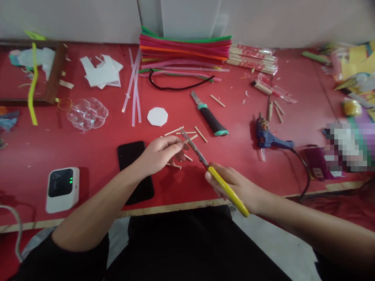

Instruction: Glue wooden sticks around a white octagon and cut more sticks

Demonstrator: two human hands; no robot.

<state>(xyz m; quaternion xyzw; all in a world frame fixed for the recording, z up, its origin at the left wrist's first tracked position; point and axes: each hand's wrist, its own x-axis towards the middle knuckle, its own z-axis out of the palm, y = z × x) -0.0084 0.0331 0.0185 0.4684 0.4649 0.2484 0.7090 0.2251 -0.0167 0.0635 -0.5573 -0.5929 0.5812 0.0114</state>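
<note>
My left hand (159, 154) pinches a thin wooden stick (190, 139) above the red table (88, 156). My right hand (234, 187) grips yellow-handled scissors (211, 169), and their blades meet the stick near its middle. Several short cut stick pieces (187, 132) lie on the table just beyond the blades. A white octagon cut-out (157, 116) lies a little farther back.
A black phone (133, 164) and a white device with green lights (62, 189) lie left of my arm. A utility knife (209, 115), a blue glue gun (268, 136), clear glue sticks (134, 89), stacked coloured foam sheets (184, 48) and a clear plastic dish (87, 113) lie farther back.
</note>
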